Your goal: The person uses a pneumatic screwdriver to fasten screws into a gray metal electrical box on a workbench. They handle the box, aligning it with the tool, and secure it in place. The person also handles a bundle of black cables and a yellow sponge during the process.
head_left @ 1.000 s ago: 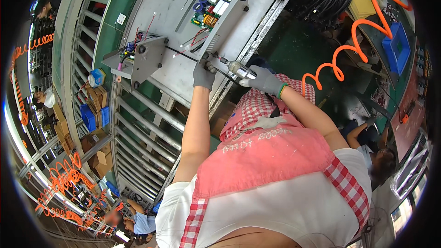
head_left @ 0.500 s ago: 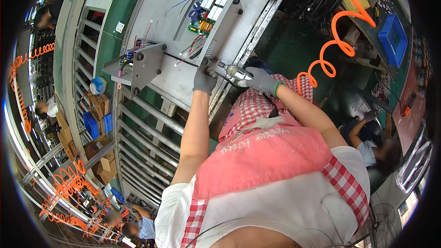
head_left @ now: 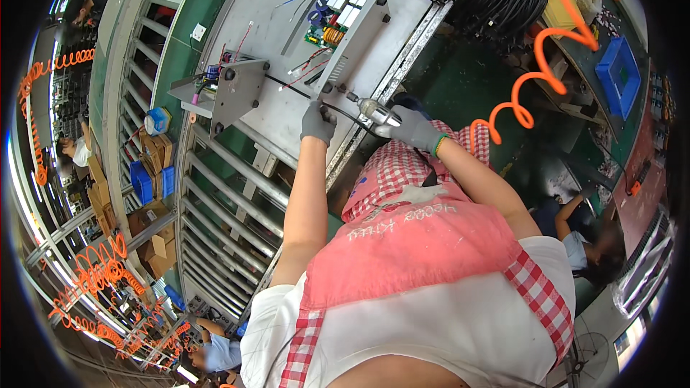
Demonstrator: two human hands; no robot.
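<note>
My right hand (head_left: 411, 128), in a grey glove, is wrapped round a silver power screwdriver (head_left: 376, 111). The driver's tip points at the near end of an open grey metal casing (head_left: 353, 39), close to its lower corner. Inside the casing sits a green circuit board (head_left: 314, 34) with white blocks and a copper coil. Just below that corner is my left hand (head_left: 318, 123), also gloved, its fingers curled beside a black cable (head_left: 348, 116). What those fingers hold, if anything, is hidden. A second grey casing (head_left: 241, 93) with wires stands to the left.
Both casings rest on a pale metal plate (head_left: 287, 123) over a roller conveyor (head_left: 233, 208). An orange coiled air hose (head_left: 519, 113) hangs at the right. Beyond are a bundle of black cables (head_left: 503, 0) and a blue tray (head_left: 618, 77). Other people work farther off.
My left hand has drawn back a little from the casing's corner, and its fingers have curled in. The screwdriver stays in my right hand at the casing's end. The whole view has shifted slightly.
</note>
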